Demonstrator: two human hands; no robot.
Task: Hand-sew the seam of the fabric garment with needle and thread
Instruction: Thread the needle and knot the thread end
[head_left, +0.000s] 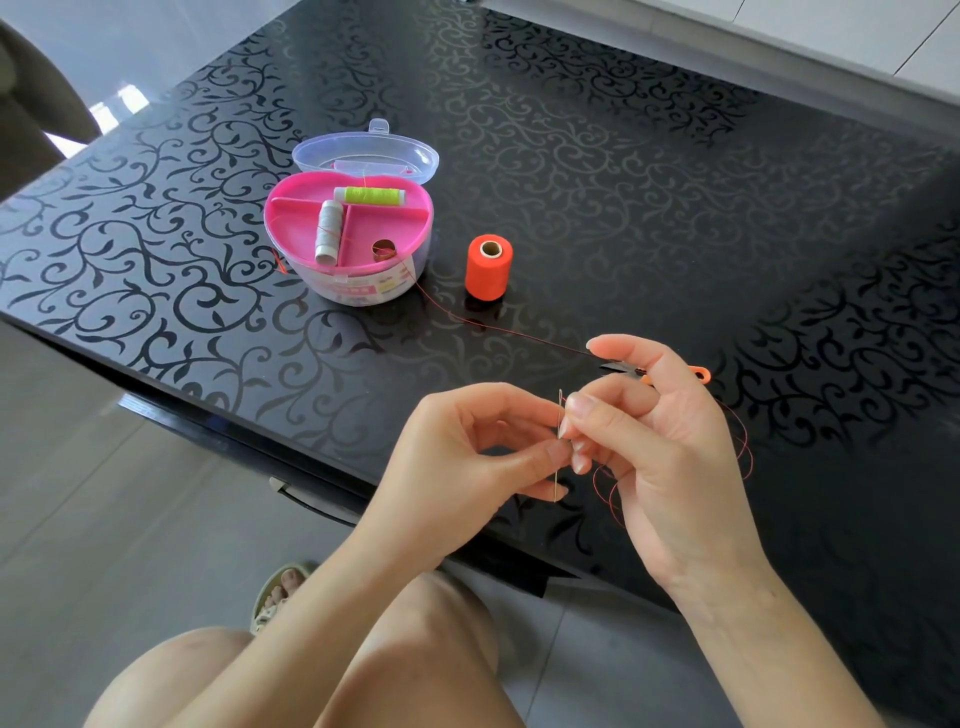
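My left hand (467, 457) pinches a thin steel needle (559, 410) that stands upright over the table's near edge. Right beside it, my right hand (660, 441) pinches the orange thread (524, 335) at the needle's upper end. That thread runs back across the table toward the pink sewing box (349, 228), and loose loops of it hang beside my right palm. An orange spool (489, 266) stands upright to the right of the box. No fabric garment is in view.
Small scissors with an orange handle (696, 374) lie behind my right hand. The box has its clear lid (363, 156) open and holds a green spool (370, 195) and a grey spool (329, 231). The black patterned table (623, 182) ends just under my hands.
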